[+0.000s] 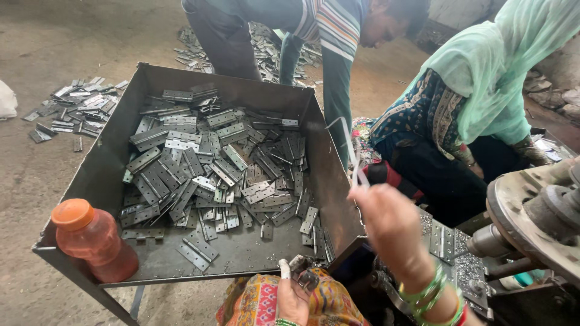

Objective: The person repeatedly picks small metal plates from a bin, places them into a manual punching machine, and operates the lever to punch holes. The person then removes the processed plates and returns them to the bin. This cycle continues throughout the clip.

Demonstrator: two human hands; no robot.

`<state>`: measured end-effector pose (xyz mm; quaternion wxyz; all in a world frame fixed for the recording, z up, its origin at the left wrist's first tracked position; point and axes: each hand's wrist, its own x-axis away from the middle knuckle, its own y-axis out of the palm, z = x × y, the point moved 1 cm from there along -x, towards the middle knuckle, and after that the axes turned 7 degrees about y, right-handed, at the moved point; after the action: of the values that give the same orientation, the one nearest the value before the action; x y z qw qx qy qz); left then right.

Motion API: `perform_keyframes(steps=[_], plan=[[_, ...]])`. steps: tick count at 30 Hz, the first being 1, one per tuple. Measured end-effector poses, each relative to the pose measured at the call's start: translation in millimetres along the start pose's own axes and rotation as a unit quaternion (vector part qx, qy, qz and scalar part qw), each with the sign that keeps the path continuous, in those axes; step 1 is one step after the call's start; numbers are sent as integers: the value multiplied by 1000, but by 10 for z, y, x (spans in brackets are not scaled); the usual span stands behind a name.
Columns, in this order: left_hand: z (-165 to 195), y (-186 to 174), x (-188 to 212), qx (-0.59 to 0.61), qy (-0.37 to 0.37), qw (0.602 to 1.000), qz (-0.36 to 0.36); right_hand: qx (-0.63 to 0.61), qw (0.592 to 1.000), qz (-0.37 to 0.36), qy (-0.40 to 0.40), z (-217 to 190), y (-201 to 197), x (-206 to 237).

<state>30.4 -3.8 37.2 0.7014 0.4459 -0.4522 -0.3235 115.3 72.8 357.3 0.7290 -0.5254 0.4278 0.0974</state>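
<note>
Right hand [393, 220] pinches thin strip [350, 148] | left hand [293, 296] grips small hinge [305, 279] | orange bottle [93, 238] on tray [103, 172]

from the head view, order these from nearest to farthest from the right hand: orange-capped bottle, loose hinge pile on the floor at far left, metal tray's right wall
Measured from the right hand:
1. Metal tray's right wall, just to the hand's left.
2. Orange-capped bottle, standing in the tray's near left corner.
3. Loose hinge pile on the floor, outside the tray at far left.
</note>
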Motion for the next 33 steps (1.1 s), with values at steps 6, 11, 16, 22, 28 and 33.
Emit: perform_keyframes(steps=[6,11,16,22,28,33], plan=[[144,-215,-127,18,24,999,-36,-135,961,-241,-13,-728,872,1081],[332,-516,-257,-114,9,991,-63,-245,913,-325,-16,-924,1163,1569],[450,-550,-299,-724,137,676,-13,-204,949,-224,84,-254,1173,1209],[469,-482,-178,-851,159,501,4,49,965,-185,182,875,1931,529],[615,-362,-278,-866,167,472,-8,51,856,-375,353,1393,2554,816],[698,53,-1119,-882,200,423,-61,45,879,-338,333,1420,2649,1041]])
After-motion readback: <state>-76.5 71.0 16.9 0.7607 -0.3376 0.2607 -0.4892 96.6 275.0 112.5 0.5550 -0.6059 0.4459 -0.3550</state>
